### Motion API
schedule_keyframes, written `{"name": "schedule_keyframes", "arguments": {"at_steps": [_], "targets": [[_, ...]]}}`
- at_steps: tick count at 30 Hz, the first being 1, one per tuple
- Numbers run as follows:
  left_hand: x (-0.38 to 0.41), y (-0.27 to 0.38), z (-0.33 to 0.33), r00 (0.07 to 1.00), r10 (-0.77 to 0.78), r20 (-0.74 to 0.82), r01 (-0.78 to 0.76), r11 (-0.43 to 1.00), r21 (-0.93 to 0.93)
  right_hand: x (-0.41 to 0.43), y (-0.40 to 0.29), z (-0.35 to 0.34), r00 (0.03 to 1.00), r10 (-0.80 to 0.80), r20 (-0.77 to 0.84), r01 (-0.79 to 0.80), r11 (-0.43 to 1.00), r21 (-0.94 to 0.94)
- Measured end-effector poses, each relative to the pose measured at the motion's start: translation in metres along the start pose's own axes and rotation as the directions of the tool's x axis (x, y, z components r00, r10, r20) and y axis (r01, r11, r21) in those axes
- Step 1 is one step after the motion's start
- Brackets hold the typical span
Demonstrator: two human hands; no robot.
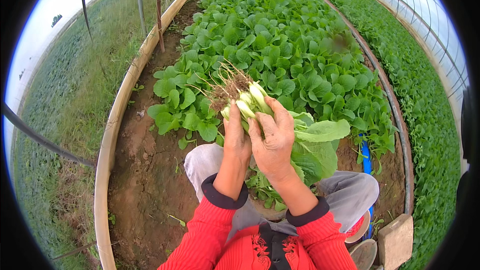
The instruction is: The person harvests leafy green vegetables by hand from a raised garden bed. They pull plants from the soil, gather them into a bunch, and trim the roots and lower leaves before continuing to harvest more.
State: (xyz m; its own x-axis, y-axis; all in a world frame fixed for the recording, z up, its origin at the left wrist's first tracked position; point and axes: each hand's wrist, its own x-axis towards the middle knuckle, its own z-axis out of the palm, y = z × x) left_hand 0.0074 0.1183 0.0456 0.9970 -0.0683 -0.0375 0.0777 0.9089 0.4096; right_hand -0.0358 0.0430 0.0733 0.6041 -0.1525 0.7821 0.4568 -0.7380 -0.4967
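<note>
Both my hands are around a bunch of uprooted leafy greens (245, 107), held up above my knees. Its pale stem bases and soil-covered roots (232, 88) point up and away from me. The broad green leaves (315, 153) hang out to the right, behind my right wrist. My left hand (236, 131) grips the bunch from the left, its thumb up along the stems near the roots. Across the stems from the right lies my right hand (273, 131), with fingers curled over them. More loose greens (266, 191) lie on the ground between my legs, partly hidden by my forearms.
A dense bed of growing greens (262, 37) stretches ahead. Bare soil (150, 180) and a wooden edging board (103, 172) run along my left. To the right are a blue flat hose (366, 157), a dark pipe (401, 135), a block (395, 240) and a red roll (356, 227).
</note>
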Motion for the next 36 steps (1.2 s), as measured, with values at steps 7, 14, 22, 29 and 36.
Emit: {"name": "schedule_keyframes", "arguments": {"at_steps": [7, 14, 22, 29, 36], "targets": [[-0.012, 0.002, 0.001, 0.987, 0.026, 0.159, -0.057, 0.979, 0.194, 0.002, -0.017, -0.020, 0.953, -0.240, 0.188, 0.288, 0.909, -0.302], [-0.015, 0.012, 0.000, 0.985, 0.064, 0.158, -0.087, 0.985, 0.146, -0.013, -0.027, -0.044, 0.918, -0.106, 0.383, 0.209, 0.949, -0.238], [-0.016, 0.021, -0.001, 0.982, 0.087, 0.168, -0.145, 0.917, 0.373, 0.008, -0.024, -0.077, 0.933, -0.045, 0.358, 0.052, 0.999, -0.010], [-0.022, 0.028, 0.005, 0.983, 0.031, 0.180, -0.102, 0.910, 0.401, 0.052, 0.019, -0.065, 0.861, 0.020, 0.509, 0.023, 0.997, -0.078], [-0.016, 0.037, -0.012, 0.984, 0.024, 0.174, -0.105, 0.876, 0.472, 0.088, 0.013, -0.068, 0.851, -0.343, 0.398, 0.501, 0.760, -0.414]]}}
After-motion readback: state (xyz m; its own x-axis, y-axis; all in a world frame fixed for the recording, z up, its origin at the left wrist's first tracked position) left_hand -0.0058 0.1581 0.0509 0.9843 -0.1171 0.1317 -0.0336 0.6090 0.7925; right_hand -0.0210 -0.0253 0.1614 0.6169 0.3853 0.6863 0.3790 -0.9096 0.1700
